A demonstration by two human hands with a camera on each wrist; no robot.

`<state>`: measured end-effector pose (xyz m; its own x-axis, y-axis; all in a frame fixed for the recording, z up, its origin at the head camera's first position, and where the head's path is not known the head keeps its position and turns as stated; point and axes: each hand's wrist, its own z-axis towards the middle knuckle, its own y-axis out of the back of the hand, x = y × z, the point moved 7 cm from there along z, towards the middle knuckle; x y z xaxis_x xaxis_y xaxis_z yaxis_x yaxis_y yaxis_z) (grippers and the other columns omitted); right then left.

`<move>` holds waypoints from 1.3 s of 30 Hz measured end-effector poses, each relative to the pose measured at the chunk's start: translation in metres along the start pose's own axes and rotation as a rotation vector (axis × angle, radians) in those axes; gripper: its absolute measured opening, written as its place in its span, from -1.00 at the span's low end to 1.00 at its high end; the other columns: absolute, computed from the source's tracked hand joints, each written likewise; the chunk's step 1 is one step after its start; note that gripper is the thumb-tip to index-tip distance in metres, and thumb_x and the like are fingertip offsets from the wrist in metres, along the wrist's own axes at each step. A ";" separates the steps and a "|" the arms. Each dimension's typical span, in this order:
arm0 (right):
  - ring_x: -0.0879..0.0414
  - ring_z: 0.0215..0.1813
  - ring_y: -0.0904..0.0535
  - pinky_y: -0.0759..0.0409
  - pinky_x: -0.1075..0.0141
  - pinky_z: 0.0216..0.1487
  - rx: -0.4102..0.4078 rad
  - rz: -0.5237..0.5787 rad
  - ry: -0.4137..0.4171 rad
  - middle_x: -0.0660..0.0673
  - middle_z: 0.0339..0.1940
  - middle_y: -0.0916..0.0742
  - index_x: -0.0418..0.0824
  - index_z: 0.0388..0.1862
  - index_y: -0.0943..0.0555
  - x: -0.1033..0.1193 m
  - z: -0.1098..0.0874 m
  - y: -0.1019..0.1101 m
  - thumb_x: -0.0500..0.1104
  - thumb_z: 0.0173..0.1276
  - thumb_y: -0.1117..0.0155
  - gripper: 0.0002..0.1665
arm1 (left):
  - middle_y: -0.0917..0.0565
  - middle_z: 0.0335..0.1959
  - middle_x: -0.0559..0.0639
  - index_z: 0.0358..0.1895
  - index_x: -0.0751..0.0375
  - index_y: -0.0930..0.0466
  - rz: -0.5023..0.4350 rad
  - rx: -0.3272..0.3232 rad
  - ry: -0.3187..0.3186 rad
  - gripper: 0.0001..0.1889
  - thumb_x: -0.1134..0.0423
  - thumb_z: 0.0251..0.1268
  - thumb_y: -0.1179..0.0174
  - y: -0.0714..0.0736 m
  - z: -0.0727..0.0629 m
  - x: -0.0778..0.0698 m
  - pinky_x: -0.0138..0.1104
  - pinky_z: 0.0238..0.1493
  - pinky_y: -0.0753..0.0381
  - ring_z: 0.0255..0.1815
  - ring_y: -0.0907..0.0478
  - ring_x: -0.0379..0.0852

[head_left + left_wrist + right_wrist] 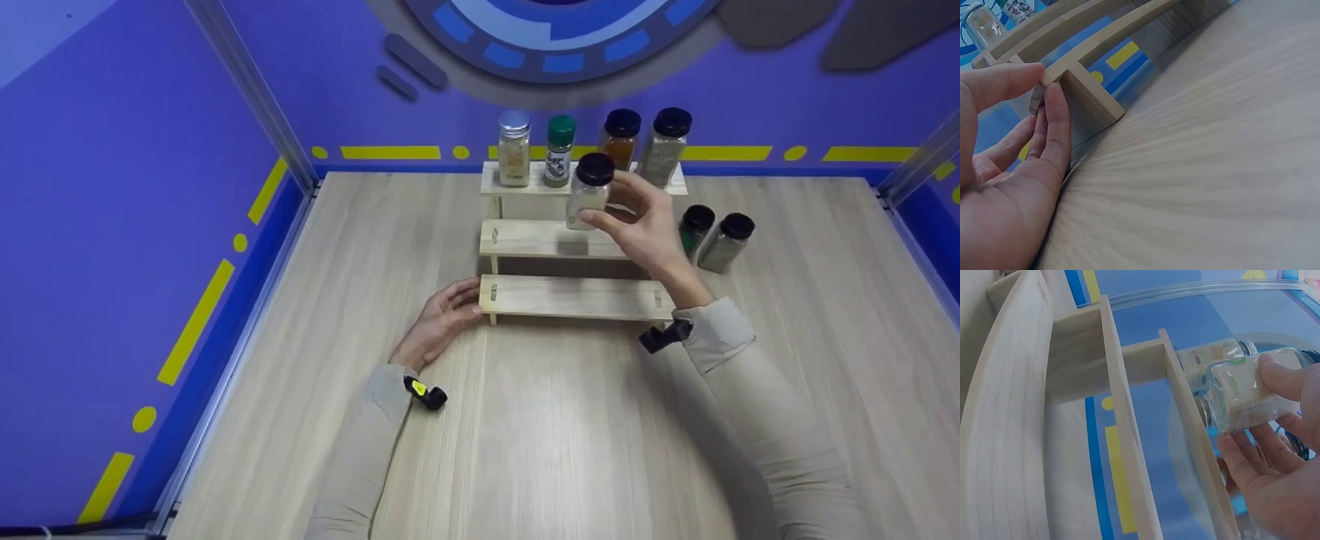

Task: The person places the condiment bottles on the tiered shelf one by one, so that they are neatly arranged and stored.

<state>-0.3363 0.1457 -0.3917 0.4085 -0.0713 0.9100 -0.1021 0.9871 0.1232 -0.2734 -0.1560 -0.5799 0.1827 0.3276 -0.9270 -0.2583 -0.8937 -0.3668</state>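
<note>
My right hand [646,225] holds a clear spice jar [589,202] with a black lid between thumb and fingers. In the head view the jar stands upright over the middle tier of a wooden three-tier spice rack [577,296]. The right wrist view shows the same jar [1247,391] with pale contents, its glass base towards the rack. At the rack's left end, my left hand [444,319] pinches the corner of the lowest tier. Seen from the left wrist, the thumb lies on top of the board [1084,53] and the fingers reach beneath its end.
On the top tier stand a silver-lidded jar [514,154], a green-lidded jar [558,157], a black-lidded jar with orange-brown contents [619,142] and another black-lidded jar [664,154]. Two black-lidded jars [724,244] stand on the table [525,435] right of the rack. Blue-purple walls [150,225] enclose the table.
</note>
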 end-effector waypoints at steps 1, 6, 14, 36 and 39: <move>0.08 0.09 -0.78 -0.76 0.27 0.23 0.004 0.006 0.009 -0.03 0.02 -0.83 -0.23 0.31 -0.69 0.000 0.001 -0.003 -0.36 0.22 -0.65 -0.35 | -0.41 0.50 0.30 0.60 0.45 -0.20 0.002 -0.003 0.000 -0.28 0.54 0.41 -0.22 0.000 0.000 0.000 -0.31 0.31 -0.64 0.33 -0.54 -0.06; 0.05 0.09 -0.78 -0.76 0.23 0.24 0.023 0.029 0.028 -0.07 0.03 -0.83 -0.25 0.29 -0.69 -0.001 0.005 -0.019 -0.35 0.21 -0.66 -0.36 | -0.45 0.48 0.28 0.59 0.45 -0.22 -0.003 -0.017 -0.004 -0.30 0.55 0.41 -0.21 0.000 -0.002 0.000 -0.32 0.30 -0.65 0.31 -0.56 -0.08; 0.04 0.10 -0.76 -0.75 0.15 0.29 0.048 0.031 0.012 -0.19 0.05 -0.81 -0.27 0.29 -0.68 -0.010 0.009 -0.042 -0.31 0.25 -0.64 -0.39 | -0.45 0.48 0.29 0.59 0.47 -0.22 -0.006 -0.014 -0.007 -0.30 0.56 0.41 -0.21 0.001 -0.002 0.000 -0.29 0.33 -0.65 0.30 -0.57 -0.07; -0.06 0.13 -0.71 -0.73 0.13 0.32 0.099 0.060 -0.033 -0.32 0.10 -0.76 -0.36 0.32 -0.62 -0.029 0.012 -0.095 -0.37 0.25 -0.61 -0.35 | -0.43 0.50 0.29 0.60 0.46 -0.21 0.000 0.000 0.000 -0.30 0.55 0.42 -0.20 0.001 -0.001 0.000 -0.33 0.28 -0.65 0.32 -0.56 -0.08; -0.08 0.13 -0.72 -0.73 0.14 0.31 0.097 0.057 -0.033 -0.32 0.09 -0.76 -0.36 0.31 -0.62 -0.030 0.012 -0.098 -0.37 0.25 -0.62 -0.35 | -0.44 0.49 0.29 0.59 0.47 -0.21 -0.007 0.002 -0.004 -0.30 0.56 0.42 -0.21 0.000 0.000 0.000 -0.31 0.29 -0.65 0.30 -0.57 -0.07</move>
<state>-0.3499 0.0489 -0.4264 0.3699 -0.0218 0.9288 -0.2118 0.9714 0.1072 -0.2731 -0.1562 -0.5796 0.1804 0.3348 -0.9248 -0.2593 -0.8908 -0.3731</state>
